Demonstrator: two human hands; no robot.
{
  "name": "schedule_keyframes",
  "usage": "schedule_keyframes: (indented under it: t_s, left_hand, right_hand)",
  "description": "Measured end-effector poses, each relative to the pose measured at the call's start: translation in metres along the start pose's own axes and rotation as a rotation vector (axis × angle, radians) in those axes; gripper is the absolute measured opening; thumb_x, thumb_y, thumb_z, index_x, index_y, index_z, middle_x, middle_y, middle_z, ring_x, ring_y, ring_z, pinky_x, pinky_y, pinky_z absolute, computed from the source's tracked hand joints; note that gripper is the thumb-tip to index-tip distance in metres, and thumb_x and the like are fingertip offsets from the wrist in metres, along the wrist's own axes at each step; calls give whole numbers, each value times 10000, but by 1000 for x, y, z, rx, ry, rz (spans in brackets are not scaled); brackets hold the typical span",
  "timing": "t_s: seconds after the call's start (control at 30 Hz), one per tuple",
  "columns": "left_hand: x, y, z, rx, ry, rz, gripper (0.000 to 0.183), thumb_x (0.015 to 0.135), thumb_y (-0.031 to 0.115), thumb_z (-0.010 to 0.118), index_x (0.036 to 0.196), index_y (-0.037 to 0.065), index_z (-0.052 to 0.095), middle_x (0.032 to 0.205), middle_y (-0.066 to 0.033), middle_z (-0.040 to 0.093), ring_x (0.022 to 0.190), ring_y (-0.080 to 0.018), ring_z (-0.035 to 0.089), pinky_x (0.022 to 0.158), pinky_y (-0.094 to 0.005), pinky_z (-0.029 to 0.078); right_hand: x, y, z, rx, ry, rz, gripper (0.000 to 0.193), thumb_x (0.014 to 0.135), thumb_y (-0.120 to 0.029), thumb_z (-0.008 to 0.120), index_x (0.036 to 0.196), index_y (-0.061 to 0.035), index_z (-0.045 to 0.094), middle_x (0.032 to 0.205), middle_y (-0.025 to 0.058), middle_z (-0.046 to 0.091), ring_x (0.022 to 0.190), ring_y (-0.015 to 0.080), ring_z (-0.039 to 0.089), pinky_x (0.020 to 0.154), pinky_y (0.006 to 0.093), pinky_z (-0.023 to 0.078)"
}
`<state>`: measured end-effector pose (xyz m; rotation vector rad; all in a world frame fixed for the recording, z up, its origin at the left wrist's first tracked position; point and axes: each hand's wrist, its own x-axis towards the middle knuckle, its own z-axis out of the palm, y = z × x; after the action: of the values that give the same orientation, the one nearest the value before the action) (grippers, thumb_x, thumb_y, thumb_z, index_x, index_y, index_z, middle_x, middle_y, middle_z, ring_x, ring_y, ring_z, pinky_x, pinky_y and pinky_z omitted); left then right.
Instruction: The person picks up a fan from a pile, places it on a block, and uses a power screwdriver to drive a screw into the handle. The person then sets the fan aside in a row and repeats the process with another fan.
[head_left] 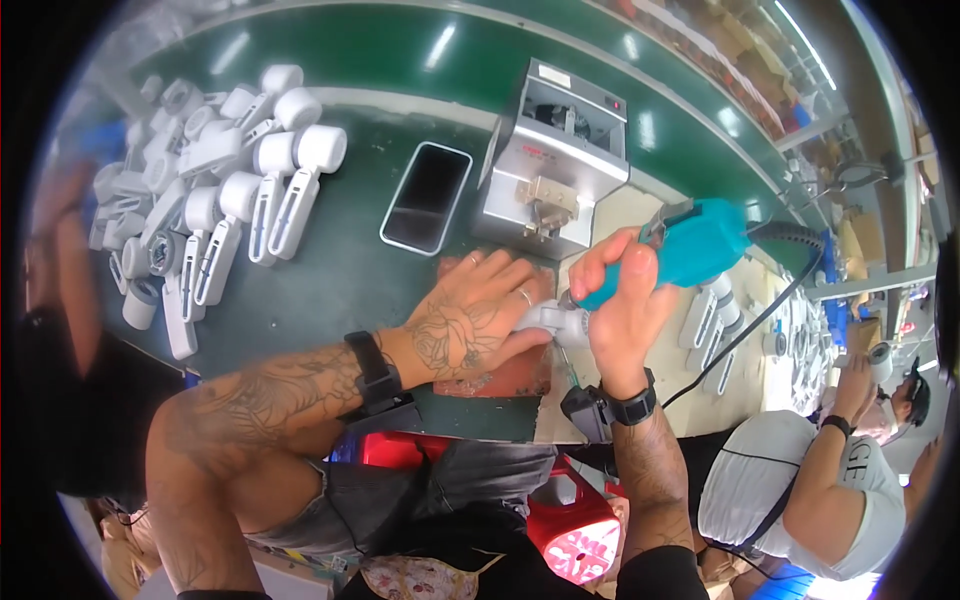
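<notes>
My left hand (478, 312) holds down a small white plastic piece with a round end (568, 322), its fingers and thumb closed around the part's left side. Gripped in my right hand (622, 310) is a teal corded electric screwdriver (700, 245), tilted with its nose down over that piece. The tip and its exact contact are hidden by my fingers. Beneath the left hand lies a reddish-brown mat (490, 388) on the green bench top (350, 300).
White round-headed parts with slotted handles (225, 185) are heaped at the left. A phone (427, 198) lies near a grey metal machine (550, 165). More white parts (715, 330) sit at the right. The black cord (745, 335) hangs beside my right wrist. Other people (800, 470) are at both sides.
</notes>
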<state>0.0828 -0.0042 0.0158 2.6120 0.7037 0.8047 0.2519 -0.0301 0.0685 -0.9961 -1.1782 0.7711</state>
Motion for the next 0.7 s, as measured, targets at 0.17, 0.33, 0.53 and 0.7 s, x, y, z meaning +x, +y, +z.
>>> schedule_keyframes:
  t_s: [0.17, 0.33, 0.53, 0.7]
  left_hand:
    - [-6, -3, -1, -22, -18, -17, 516, 899, 386, 650, 1239, 4, 582, 1107, -136, 545, 1059, -307, 519, 917, -450, 414]
    - [-8, 2, -1, -41, -23, -38, 549, 894, 388, 648, 1282, 10, 557, 1126, -144, 546, 1089, -310, 517, 964, -462, 409]
    - [-5, 6, -3, -46, -11, -8, 517, 884, 345, 644, 1281, 24, 560, 1144, -145, 551, 1105, -318, 516, 974, -467, 411]
    - [-5, 1, -8, -64, -54, -64, 480, 902, 341, 624, 1259, 23, 575, 1117, -142, 550, 1082, -327, 516, 952, -475, 416]
  right_hand:
    - [15, -15, 11, -120, 26, 92, 413, 1042, -410, 529, 978, -2, 547, 708, 59, 547, 621, 159, 556, 562, 299, 446]
    - [55, -5, 36, -105, 74, -113, 353, 1048, -356, 532, 986, -9, 558, 713, 48, 558, 623, 146, 558, 571, 288, 447]
    - [53, 9, 36, 9, 59, -111, 305, 1044, -310, 554, 978, -12, 559, 713, 44, 570, 626, 150, 572, 574, 286, 453]
    - [32, -17, 30, -102, 70, 19, 388, 1056, -375, 505, 968, -2, 569, 691, 57, 563, 596, 165, 562, 566, 300, 456]
